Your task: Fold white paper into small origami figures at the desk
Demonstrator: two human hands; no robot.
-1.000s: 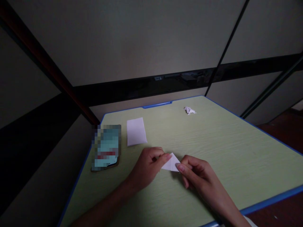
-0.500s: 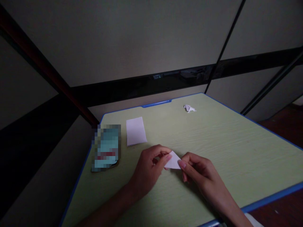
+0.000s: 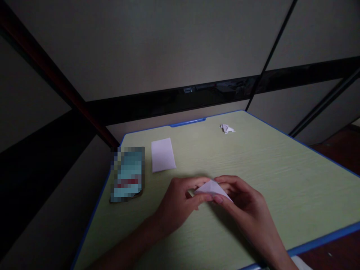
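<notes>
One folded paper (image 3: 213, 187): small, white, creased into a pointed, roughly triangular shape. It sits between both hands, low over the near middle of the table. Whether its underside touches the top cannot be told.
Left hand (image 3: 180, 200): comes in from the lower left. Thumb and forefinger are pinched on the folded paper's left corner, and the other fingers are curled under.
Right hand (image 3: 246, 202): comes in from the lower right. The fingers arch over the paper's far edge with the thumb at the near edge, so it grasps the right part. Its fingertips almost meet those of the left hand.
Table (image 3: 281, 180): pale green top with a wood grain and a blue rim all round.
White sheet (image 3: 163, 154): a flat rectangle lying beyond the left hand, apart from it, toward the far left corner.
Blurred patch (image 3: 128, 174): teal and dark, just left of the white sheet at the table's left edge. What it is cannot be told.
Small paper figure (image 3: 227, 129): white and folded, on the far side of the table, well apart from both hands.
Blue strip (image 3: 187, 122): raised on the far rim, behind the white sheet.
Background: dim, with pale panels crossed by a dark band.
</notes>
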